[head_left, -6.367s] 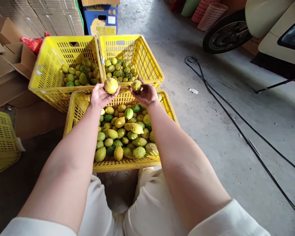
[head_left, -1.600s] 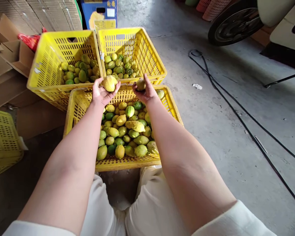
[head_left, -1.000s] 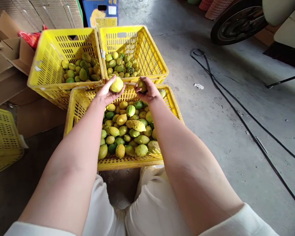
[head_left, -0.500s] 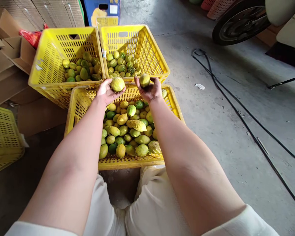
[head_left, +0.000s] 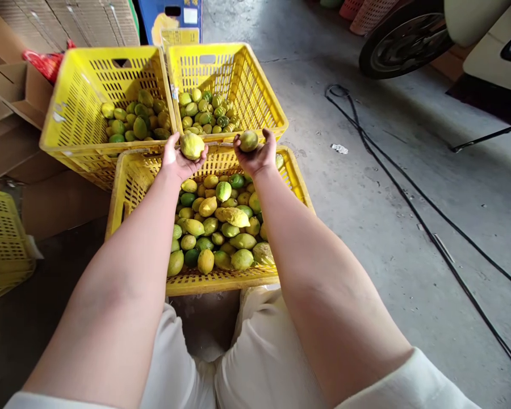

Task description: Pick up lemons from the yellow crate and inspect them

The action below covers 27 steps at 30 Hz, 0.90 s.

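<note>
My left hand [head_left: 175, 162] holds a large yellow lemon [head_left: 191, 146] palm up over the far rim of the near yellow crate [head_left: 123, 184]. My right hand [head_left: 258, 156] cups a smaller yellow-green lemon [head_left: 248, 140] beside it. The near crate is heaped with several green and yellow lemons [head_left: 221, 224]. Behind it stand two more yellow crates: the far left crate [head_left: 74, 96] and the far right crate [head_left: 255, 91], each partly filled with lemons. Both hands hover close to the near rim of the far right crate.
Cardboard boxes [head_left: 12, 96] are stacked at the left, with another yellow crate [head_left: 2, 244] at the left edge. A blue carton [head_left: 172, 20] stands behind the crates. Black cables [head_left: 409, 193] run over the concrete floor at the right, near a vehicle wheel [head_left: 402, 40].
Both hands stayed over the near crate's far rim, turning the lemons. My right hand rolled from fingers-down to palm-up, lifting its lemon slightly. The camera shifted a little.
</note>
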{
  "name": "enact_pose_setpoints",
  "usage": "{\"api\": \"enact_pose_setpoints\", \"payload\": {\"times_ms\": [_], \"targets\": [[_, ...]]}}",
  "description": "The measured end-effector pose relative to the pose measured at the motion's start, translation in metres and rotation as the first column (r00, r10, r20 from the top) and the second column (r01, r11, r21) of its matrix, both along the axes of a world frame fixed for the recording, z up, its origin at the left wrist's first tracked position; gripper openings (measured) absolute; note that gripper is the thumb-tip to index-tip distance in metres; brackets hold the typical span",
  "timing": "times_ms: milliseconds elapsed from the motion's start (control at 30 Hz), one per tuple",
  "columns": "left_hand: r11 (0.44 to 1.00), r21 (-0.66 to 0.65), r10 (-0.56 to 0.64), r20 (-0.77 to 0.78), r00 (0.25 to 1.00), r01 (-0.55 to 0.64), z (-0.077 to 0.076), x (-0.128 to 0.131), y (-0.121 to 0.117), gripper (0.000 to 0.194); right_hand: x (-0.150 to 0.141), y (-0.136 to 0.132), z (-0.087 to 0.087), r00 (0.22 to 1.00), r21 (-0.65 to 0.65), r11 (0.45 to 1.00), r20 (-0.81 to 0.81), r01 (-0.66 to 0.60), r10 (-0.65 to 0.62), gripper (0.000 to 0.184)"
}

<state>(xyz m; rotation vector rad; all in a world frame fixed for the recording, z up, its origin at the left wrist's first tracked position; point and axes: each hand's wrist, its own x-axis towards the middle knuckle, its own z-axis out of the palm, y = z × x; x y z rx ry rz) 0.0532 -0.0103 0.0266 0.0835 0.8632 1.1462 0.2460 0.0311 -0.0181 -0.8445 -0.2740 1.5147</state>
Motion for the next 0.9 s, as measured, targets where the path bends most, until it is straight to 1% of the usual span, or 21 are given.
{"api": "enact_pose_setpoints", "payload": {"times_ms": [133,233,300,400,500,567,633,700,767,833,900], "targets": [[0.996,0.017,0.081,0.039,0.996,-0.082,0.002,-0.001,-0.002,0.050,-0.002,-0.001,0.002,0.997,0.008,0.999,-0.070,-0.044,0.045,0.025],[0.994,0.028,0.101,0.032,0.994,-0.102,0.002,-0.002,-0.002,0.048,-0.002,-0.002,0.002,0.997,0.025,0.998,-0.049,-0.056,0.057,0.019],[0.995,0.044,0.083,0.038,0.996,-0.085,0.002,-0.003,-0.003,0.046,-0.002,-0.004,0.003,0.998,0.009,0.998,-0.015,-0.068,0.068,0.020],[0.995,0.093,0.024,0.077,0.997,-0.031,0.006,-0.002,-0.005,0.039,-0.001,-0.006,0.005,0.994,-0.052,0.992,0.007,-0.112,0.113,0.020],[0.989,0.144,-0.033,0.111,0.993,0.017,0.010,0.000,-0.008,0.034,-0.003,-0.008,0.008,0.991,-0.055,0.991,0.031,-0.125,0.126,0.016],[0.988,0.148,-0.050,0.112,0.992,0.033,0.011,0.002,-0.008,0.034,-0.006,-0.009,0.009,0.993,-0.044,0.993,0.035,-0.112,0.113,0.014],[0.991,0.130,-0.044,0.103,0.994,0.030,0.011,0.003,-0.008,0.036,-0.008,-0.009,0.010,0.994,-0.033,0.994,0.014,-0.104,0.105,0.016],[0.994,0.105,-0.021,0.102,0.995,0.010,0.009,0.003,-0.007,0.039,-0.009,-0.009,0.011,0.994,-0.008,0.994,-0.006,-0.112,0.112,0.022],[0.994,0.101,0.023,0.108,0.994,-0.034,0.008,0.002,-0.007,0.044,-0.010,-0.010,0.013,0.993,0.002,0.993,-0.031,-0.115,0.115,0.025],[0.991,0.115,0.054,0.122,0.991,-0.068,0.007,0.000,-0.007,0.046,-0.010,-0.011,0.016,0.992,-0.035,0.993,-0.072,-0.109,0.106,0.023],[0.990,0.124,0.052,0.128,0.990,-0.068,0.008,-0.002,-0.008,0.046,-0.010,-0.013,0.019,0.988,-0.078,0.990,-0.116,-0.115,0.105,0.023]]}}
